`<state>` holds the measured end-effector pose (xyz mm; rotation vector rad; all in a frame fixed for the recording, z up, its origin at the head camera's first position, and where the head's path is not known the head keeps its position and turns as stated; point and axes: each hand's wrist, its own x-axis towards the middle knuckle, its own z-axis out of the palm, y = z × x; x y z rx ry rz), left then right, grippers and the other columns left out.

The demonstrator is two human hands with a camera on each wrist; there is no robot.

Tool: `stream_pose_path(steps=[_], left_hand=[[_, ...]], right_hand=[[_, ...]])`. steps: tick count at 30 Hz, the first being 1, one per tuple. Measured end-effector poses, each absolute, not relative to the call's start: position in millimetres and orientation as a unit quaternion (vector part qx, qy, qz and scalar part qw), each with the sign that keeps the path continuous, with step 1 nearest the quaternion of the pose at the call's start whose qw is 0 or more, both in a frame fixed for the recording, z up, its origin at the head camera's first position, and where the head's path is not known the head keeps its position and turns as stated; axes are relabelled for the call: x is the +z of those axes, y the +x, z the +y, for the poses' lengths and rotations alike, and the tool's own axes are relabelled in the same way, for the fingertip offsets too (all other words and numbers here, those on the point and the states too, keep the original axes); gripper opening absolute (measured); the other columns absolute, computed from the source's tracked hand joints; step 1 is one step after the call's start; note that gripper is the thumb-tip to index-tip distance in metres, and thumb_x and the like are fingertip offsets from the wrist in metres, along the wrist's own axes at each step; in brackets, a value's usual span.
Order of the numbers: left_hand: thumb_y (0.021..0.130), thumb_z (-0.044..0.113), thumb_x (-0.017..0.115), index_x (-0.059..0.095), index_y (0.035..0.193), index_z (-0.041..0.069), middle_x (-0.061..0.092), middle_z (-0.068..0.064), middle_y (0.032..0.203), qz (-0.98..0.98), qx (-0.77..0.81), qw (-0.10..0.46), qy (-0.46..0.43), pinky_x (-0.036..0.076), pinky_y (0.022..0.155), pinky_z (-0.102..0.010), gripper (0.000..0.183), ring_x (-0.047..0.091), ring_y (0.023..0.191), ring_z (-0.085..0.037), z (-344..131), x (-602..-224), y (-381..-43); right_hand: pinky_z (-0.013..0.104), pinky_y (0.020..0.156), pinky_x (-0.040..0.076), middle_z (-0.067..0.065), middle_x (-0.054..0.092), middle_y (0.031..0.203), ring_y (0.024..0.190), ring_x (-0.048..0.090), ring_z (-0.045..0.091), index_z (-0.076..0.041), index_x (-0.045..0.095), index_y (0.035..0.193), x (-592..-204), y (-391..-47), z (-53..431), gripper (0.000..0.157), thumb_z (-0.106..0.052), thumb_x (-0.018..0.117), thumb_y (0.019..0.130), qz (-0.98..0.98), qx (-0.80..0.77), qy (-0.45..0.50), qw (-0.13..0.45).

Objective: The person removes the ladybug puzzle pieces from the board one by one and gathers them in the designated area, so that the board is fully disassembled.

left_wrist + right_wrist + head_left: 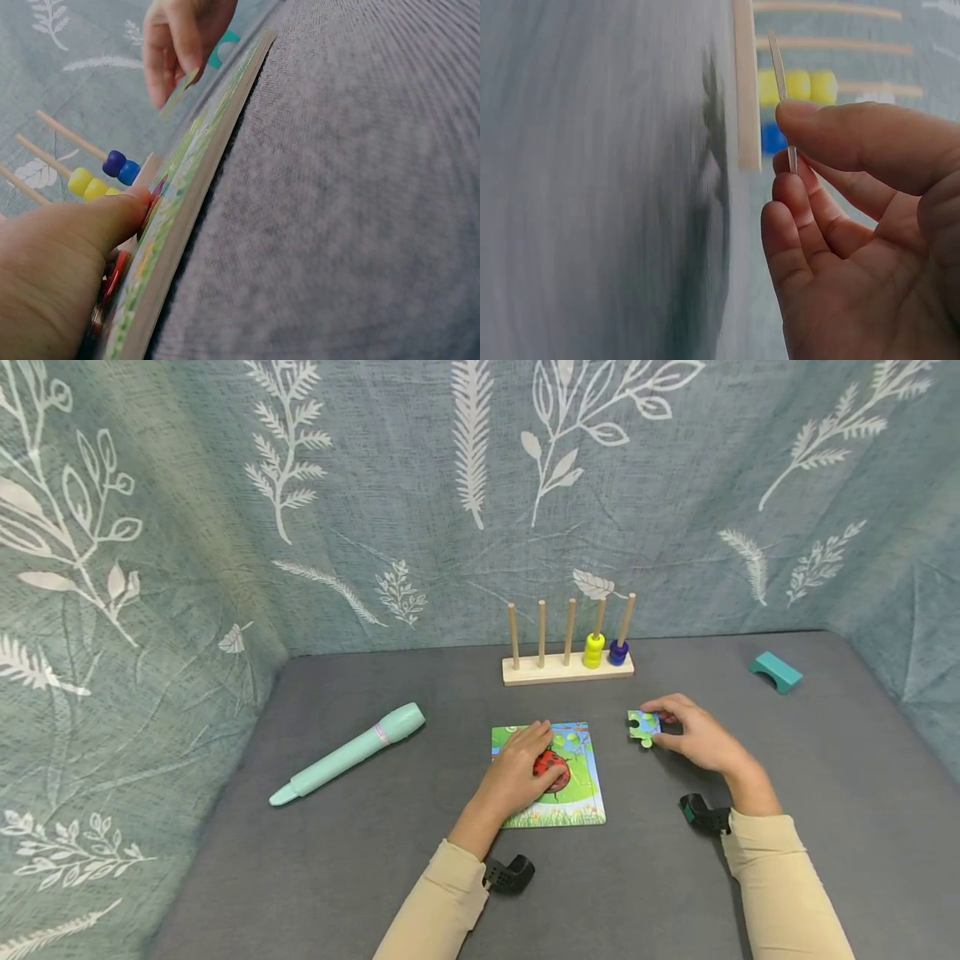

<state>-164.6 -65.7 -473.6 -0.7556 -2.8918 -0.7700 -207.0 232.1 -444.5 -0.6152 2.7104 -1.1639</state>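
A square jigsaw board [573, 810] with a ladybug picture [553, 771] lies flat on the table. My left hand [517, 774] rests on the board's left half, fingers extended and thumb across the ladybug, hiding part of the picture. To the right of the board, my right hand [699, 737] pinches a green and blue jigsaw piece [642, 728] between thumb and fingers. The right wrist view catches this thin piece [778, 67] edge-on, raised off the table. The board's pale side edge [184, 217] runs past my left thumb in the left wrist view.
Behind the board stands a wooden peg stand [558, 672] with yellow rings [593, 652] and blue rings [618, 652]. A mint-green pen-shaped toy [348, 756] lies on the left. At the far right is a teal arch block [777, 672]. A patterned curtain [420, 502] hangs behind the table.
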Motion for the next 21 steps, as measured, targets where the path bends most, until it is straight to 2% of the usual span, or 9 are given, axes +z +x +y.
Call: stream_pose_path(steps=[6,12,17,20,21], left_hand=[[0.094,0.035,0.059,0.049,0.138,0.004,0.043,-0.010,0.147,-0.936,-0.254,0.020,-0.242,0.027,0.119,-0.036,0.055,0.035,0.139,-0.022,-65.8,-474.0,-165.5],[0.094,0.033,0.060,0.050,0.138,0.003,0.044,-0.012,0.146,-0.935,-0.255,0.028,-0.246,0.029,0.118,-0.038,0.054,0.037,0.138,-0.023,-66.3,-474.8,-165.7],[0.093,0.033,0.060,0.050,0.137,0.002,0.044,-0.012,0.146,-0.936,-0.252,0.029,-0.245,0.028,0.119,-0.037,0.055,0.037,0.139,-0.023,-65.8,-474.8,-165.5],[0.093,0.034,0.060,0.050,0.137,0.003,0.044,-0.011,0.146,-0.936,-0.254,0.028,-0.244,0.027,0.119,-0.036,0.055,0.036,0.139,-0.022,-65.4,-474.5,-165.2],[0.093,0.034,0.060,0.050,0.137,0.003,0.044,-0.011,0.146,-0.935,-0.254,0.028,-0.244,0.027,0.119,-0.036,0.055,0.036,0.139,-0.022,-65.1,-474.8,-165.3]], right_hand=[[0.039,0.088,0.044,0.021,0.051,0.119,0.106,0.051,0.033,0.004,0.056,0.123,-441.5,-201.4,266.8,0.037,-0.003,0.063,0.088,0.916,-0.359,-0.175,0.044],[0.050,0.089,0.042,0.025,0.047,0.124,0.110,0.047,0.040,0.007,0.050,0.129,-440.0,-197.9,296.8,0.041,-0.007,0.061,0.091,0.924,-0.351,-0.144,0.053],[0.044,0.088,0.044,0.025,0.047,0.127,0.109,0.047,0.035,0.006,0.051,0.129,-444.6,-194.9,316.8,0.040,-0.008,0.059,0.093,0.933,-0.336,-0.126,0.030],[0.049,0.090,0.044,0.027,0.046,0.129,0.112,0.047,0.039,0.007,0.051,0.128,-448.5,-193.8,325.5,0.039,-0.007,0.058,0.093,0.934,-0.338,-0.112,0.021],[0.047,0.090,0.044,0.027,0.046,0.129,0.112,0.049,0.030,0.007,0.052,0.128,-450.1,-193.2,328.1,0.038,-0.007,0.058,0.093,0.934,-0.339,-0.108,0.017]])
